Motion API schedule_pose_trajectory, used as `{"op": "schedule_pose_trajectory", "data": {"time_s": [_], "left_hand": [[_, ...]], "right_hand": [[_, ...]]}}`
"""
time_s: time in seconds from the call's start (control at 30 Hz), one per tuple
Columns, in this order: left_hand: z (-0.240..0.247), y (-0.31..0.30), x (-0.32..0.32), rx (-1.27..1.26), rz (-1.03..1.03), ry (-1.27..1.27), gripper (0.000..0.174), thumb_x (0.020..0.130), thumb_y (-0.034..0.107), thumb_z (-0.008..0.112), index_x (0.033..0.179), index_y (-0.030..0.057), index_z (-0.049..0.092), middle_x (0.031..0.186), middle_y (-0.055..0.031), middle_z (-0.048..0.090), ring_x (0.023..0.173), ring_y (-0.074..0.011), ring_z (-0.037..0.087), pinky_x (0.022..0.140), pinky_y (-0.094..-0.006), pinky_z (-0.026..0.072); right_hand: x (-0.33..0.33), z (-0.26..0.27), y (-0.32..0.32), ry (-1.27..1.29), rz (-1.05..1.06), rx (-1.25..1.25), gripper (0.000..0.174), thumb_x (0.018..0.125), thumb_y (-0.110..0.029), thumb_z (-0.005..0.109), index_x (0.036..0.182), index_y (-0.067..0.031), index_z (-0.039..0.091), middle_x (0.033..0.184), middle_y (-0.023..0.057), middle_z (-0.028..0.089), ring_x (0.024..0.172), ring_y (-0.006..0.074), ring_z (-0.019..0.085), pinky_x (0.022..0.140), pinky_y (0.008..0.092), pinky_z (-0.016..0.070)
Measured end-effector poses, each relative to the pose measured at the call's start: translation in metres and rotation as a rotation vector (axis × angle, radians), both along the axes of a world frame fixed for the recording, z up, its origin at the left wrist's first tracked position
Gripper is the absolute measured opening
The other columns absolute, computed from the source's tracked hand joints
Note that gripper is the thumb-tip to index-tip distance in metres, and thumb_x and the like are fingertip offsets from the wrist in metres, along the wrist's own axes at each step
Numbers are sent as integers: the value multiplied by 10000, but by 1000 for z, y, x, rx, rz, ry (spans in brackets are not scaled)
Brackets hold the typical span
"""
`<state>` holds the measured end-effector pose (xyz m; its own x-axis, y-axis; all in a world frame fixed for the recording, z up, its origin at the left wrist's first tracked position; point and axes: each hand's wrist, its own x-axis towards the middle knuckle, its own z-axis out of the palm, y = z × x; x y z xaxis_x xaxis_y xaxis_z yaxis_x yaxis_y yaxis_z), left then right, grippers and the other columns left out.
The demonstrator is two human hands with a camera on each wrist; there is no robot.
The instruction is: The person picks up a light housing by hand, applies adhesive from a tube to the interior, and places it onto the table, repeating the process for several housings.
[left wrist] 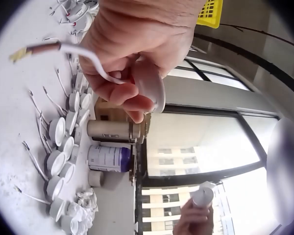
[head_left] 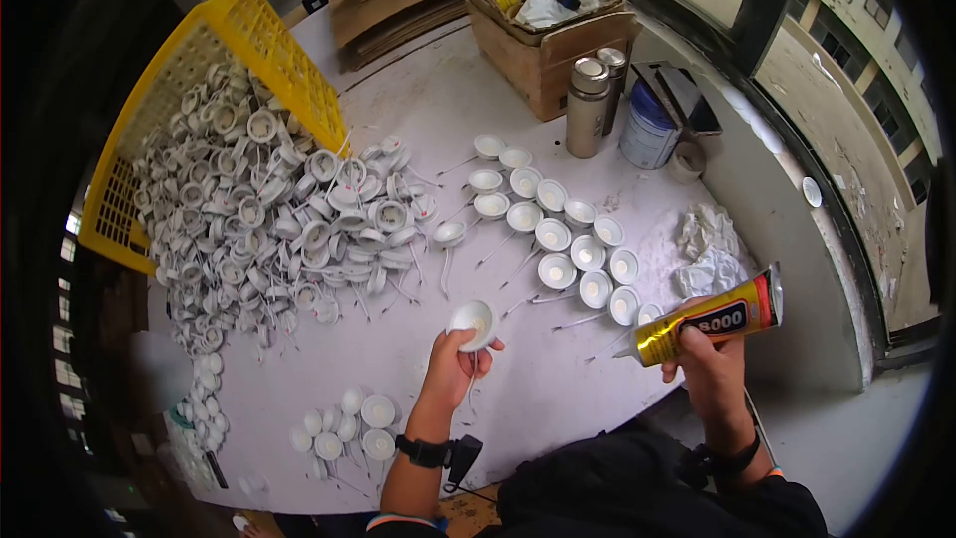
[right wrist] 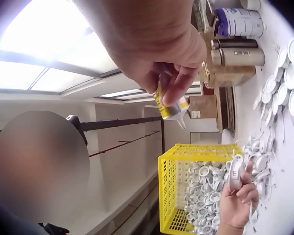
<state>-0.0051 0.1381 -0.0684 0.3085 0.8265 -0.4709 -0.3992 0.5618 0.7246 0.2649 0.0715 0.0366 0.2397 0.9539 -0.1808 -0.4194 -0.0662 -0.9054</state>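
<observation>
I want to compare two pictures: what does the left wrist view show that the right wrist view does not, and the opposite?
Only the left wrist view shows the crumpled paper and the building outside.

Only the right wrist view shows white cups inside the yellow crate, and the tube's yellow side.

Both show the left hand holding a cup, the right hand holding the tube, the bottle, the bucket and some of the crate.
</observation>
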Motion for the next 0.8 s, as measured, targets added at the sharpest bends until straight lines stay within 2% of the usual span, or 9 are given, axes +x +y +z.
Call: {"op": "schedule_pose_trajectory", "data": {"time_s": [0.13,0.2,0.23,0.37,0.4,0.43,0.53,0.57,0.8], "left_hand": [[34,-55,0,-24,12,-7,345,781,199,392,1024,-40,449,748,-148,568,493,-148,521,400,-236,366],[50,-77,1,-57,77,-229,430,837,264,342,1139,-39,393,813,-144,569,536,-172,541,411,-244,377],[52,-86,-1,-56,39,-395,526,872,368,284,1219,-25,311,899,-146,550,629,-214,563,438,-261,392],[67,-106,2,-109,56,-589,518,882,405,233,1237,32,281,976,-161,517,710,-265,562,493,-285,422],[68,-111,5,-67,37,-578,484,884,396,239,1238,66,258,1026,-163,488,752,-287,553,529,-299,435],[68,-114,7,-25,16,-567,454,887,387,246,1239,100,235,1076,-165,459,794,-310,544,566,-314,449],[68,-119,15,22,13,-567,460,865,420,293,1242,161,237,1103,-176,430,863,-353,524,555,-348,450],[70,-118,17,-9,13,-559,482,847,413,365,1236,166,223,1121,-191,412,860,-354,524,567,-352,458],[77,-119,21,42,-5,-548,507,820,424,428,1202,162,223,1119,-214,400,864,-364,522,578,-346,468]], "right_hand": [[-22,9,-6,-36,130,80,247,725,-98,586,892,42,468,810,143,546,516,157,551,426,247,472],[-33,15,-9,-79,183,116,251,724,-85,585,896,46,456,838,163,550,522,163,556,435,249,479],[-38,18,-12,-83,194,132,258,724,-74,583,903,45,441,861,179,549,529,168,560,443,250,483],[-54,27,-17,-115,281,195,289,719,-16,577,940,35,399,903,203,543,573,192,581,477,251,498],[-58,29,-19,-131,300,217,291,717,-2,575,945,34,398,911,204,541,586,197,587,486,250,501],[-58,28,-19,-142,356,247,307,710,35,572,960,26,395,941,199,533,669,204,594,511,251,510],[-71,35,-21,-170,374,236,319,704,43,583,967,23,402,969,189,523,751,206,583,528,258,516],[-72,35,-20,-196,420,269,332,697,41,600,971,18,414,989,177,515,796,196,571,565,259,519],[-76,40,-25,-302,405,233,311,687,28,617,953,8,457,985,149,515,851,180,551,713,263,476]]}}
